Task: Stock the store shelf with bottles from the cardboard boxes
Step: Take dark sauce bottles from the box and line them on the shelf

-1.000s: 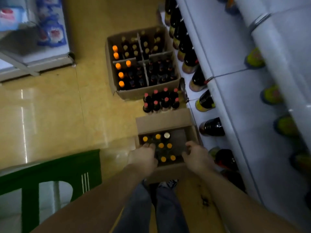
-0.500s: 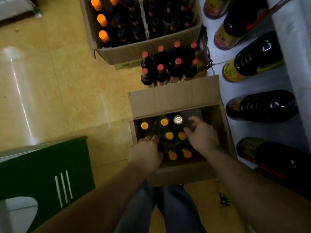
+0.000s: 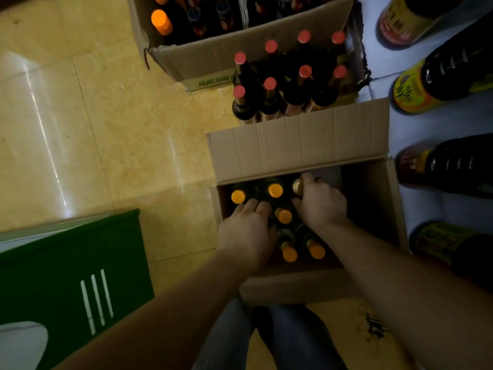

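Right grip (image 3: 322, 204) curls round a silver-capped bottle (image 3: 297, 186) inside the cardboard box (image 3: 298, 153); left grip (image 3: 245, 233) covers neighbouring necks, hold unclear. Risk: tight packing, lifted bottle may knock orange-capped bottles (image 3: 275, 190).

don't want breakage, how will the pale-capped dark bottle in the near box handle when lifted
The dark bottle with a pale metallic cap, gripped by the right hand, is capped, so probably full and heavy. It looks like glossy glass: likely fragile, slippery. Seemingly tall and narrow, it may tip toward the bare side of the open brown cardboard box.
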Demonstrator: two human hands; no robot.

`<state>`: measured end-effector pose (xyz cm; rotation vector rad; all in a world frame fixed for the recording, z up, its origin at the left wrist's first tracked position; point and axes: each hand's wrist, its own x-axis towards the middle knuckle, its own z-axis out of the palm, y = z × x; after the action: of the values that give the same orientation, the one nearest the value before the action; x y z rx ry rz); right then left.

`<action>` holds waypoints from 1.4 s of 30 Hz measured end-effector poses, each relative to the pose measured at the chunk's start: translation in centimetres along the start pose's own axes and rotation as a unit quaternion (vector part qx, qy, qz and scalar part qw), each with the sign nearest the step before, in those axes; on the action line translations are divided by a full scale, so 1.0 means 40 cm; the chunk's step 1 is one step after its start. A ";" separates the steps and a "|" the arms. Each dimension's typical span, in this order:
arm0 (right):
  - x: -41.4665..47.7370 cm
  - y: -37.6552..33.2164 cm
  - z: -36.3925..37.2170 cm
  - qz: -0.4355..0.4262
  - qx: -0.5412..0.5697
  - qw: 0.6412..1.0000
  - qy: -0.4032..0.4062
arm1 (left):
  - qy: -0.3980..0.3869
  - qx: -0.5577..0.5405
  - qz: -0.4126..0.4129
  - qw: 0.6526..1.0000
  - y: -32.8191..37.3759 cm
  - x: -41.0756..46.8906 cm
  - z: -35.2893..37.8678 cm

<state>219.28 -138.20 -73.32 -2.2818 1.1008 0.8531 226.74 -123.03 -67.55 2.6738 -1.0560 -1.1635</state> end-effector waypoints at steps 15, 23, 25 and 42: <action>-0.119 0.025 -0.108 -0.030 0.044 0.997 0.056 | 0.013 0.039 0.014 0.999 0.011 -0.067 -0.092; -0.330 0.008 -0.318 -0.010 0.077 0.992 0.103 | 0.038 0.031 0.018 0.999 0.121 -0.183 -0.276; -0.386 0.001 -0.373 -0.012 0.067 0.992 0.108 | 0.040 0.026 0.022 0.999 0.150 -0.223 -0.328; -0.955 -0.089 -0.901 0.050 0.119 0.974 0.184 | 0.063 0.034 0.093 0.993 0.346 -0.592 -0.822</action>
<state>215.46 -139.10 -20.84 -2.2457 1.4035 0.3115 229.01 -126.65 -24.93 2.5891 -1.3125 -0.9290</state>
